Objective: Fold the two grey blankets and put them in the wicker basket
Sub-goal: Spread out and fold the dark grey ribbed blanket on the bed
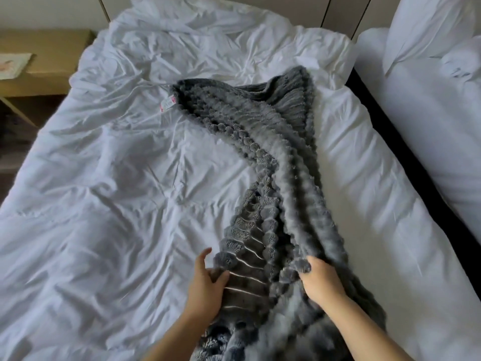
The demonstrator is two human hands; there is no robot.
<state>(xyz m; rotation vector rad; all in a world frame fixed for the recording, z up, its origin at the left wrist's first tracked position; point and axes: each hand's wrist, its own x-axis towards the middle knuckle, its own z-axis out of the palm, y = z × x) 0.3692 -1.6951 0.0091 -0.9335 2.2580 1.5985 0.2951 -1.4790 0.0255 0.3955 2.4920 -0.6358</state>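
White duvet (104,204): crumpled, lay directly beneath the grey blanket and spread out from it on all sides, mostly to its left.
Second bed (429,157): white bedding, stood to the right of the blanket, parted from it by a dark gap.
Grey blanket (273,157): ribbed and tufted plush, lay bunched lengthwise in a long strip on the duvet; the far end fanned out flat, the near end was raised in both hands and trailed out of the bottom of the view.
Pillow (421,29): white, sat on the second bed, beyond and to the right of the blanket's far end.
Wooden side unit (39,74): light brown, stood well to the left of the blanket, past the duvet's edge.
Right hand (320,280): fingers curled into a thick fold at the blanket's near right side, gripping it.
Left hand (205,285): fingers closed on the blanket's near left edge, thumb lifted clear of the cloth.
Paper sheet (13,63): pale, lay on top of the side unit, far left of the blanket.
Label (168,102): small, pink and white, sat at the blanket's far left corner
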